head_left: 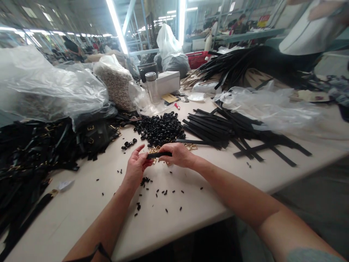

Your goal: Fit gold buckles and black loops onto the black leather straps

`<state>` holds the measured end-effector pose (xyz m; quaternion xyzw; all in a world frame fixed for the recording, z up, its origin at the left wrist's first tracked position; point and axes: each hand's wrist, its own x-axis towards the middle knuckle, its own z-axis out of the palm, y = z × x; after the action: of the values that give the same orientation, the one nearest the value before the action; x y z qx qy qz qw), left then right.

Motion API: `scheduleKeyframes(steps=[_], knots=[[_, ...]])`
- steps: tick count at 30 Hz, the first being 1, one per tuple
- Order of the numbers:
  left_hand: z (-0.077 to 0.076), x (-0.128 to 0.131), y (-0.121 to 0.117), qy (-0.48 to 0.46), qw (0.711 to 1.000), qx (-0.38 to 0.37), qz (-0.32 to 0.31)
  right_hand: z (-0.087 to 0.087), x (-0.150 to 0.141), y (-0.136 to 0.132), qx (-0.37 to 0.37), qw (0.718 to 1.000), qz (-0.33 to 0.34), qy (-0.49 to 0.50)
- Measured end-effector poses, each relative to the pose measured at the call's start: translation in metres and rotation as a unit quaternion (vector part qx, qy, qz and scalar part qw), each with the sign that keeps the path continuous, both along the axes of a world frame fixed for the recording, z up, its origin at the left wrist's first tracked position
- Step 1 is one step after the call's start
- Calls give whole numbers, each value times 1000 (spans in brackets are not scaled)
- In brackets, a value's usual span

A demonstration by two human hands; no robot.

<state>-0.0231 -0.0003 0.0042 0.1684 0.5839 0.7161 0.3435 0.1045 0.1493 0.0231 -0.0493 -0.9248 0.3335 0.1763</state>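
Observation:
A short length of black strap (159, 155) is held level between my two hands, above the near-middle of the table. My left hand (137, 162) pinches its left end between thumb and fingers, with the index finger raised. The fingers of my right hand (178, 154) close over the strap's other end and partly hide it. Gold-coloured metal buckles (191, 146) lie under and behind the hands. Just beyond sits a heap of small black loops (160, 127). Tiny black pieces (164, 192) are scattered on the table (191, 211) in front of me.
Black straps (207, 125) are piled to the right, near clear plastic sheeting (275, 105). Black straps with buckles (35, 145) cover the left side. A glass bottle (152, 87), a white box (169, 82) and filled plastic bags (113, 80) stand behind. Another person's hand (324, 11) shows upper right.

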Motion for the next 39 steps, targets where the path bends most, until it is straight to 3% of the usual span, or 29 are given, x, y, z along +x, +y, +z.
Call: scheduleKeyframes(steps=[15,19,22,25,28,32,34,39], knots=[[-2,6,-2,19,999,16,-46,-11,-5,-1,84,993,-5,81],[-1,4,-5,167,982,-8,-91,-10,-3,-2,122,988,-11,90],[0,3,-6,324,942,-4,-88,-11,-3,-4,156,985,-18,75],[-1,3,-6,401,912,-15,-86,-13,-4,-6,169,983,-17,64],[-5,-3,-5,382,922,-16,-63,-13,-3,-6,157,985,-13,69],[-8,-20,-5,331,939,-22,96,-8,-2,-2,136,986,-38,90],[-6,-26,-7,312,940,-44,129,-7,-1,1,140,984,-47,99],[0,-18,-10,192,978,-82,3,-8,-1,1,158,981,-54,97]])
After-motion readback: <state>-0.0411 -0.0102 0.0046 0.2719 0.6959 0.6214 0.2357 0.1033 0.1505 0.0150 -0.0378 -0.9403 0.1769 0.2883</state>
